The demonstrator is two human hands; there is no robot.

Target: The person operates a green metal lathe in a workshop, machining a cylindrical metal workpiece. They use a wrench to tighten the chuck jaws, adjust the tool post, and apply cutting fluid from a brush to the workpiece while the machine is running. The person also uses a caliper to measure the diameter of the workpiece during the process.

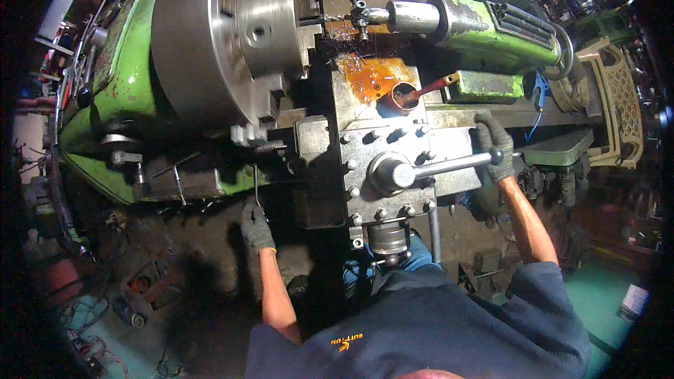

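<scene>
Both my hands wear dark grey gloves. My left hand is closed around the lower end of a thin metal lever below the headstock of a green lathe. At the right, my right hand is at the ball-knobbed end of the tool post's clamping lever, its fingers bent on the far side; the black knob shows in front of the palm. The square steel tool post, with several bolts, stands between my hands. Beyond it, the large chuck, its rim looking smeared, carries a steel cylinder with a side hole.
A can holding a red-handled brush stands on the oily carriage. Behind lies the green tailstock with its handwheel. Metal chips lie near the chuck. A beige plastic crate stands at the far right.
</scene>
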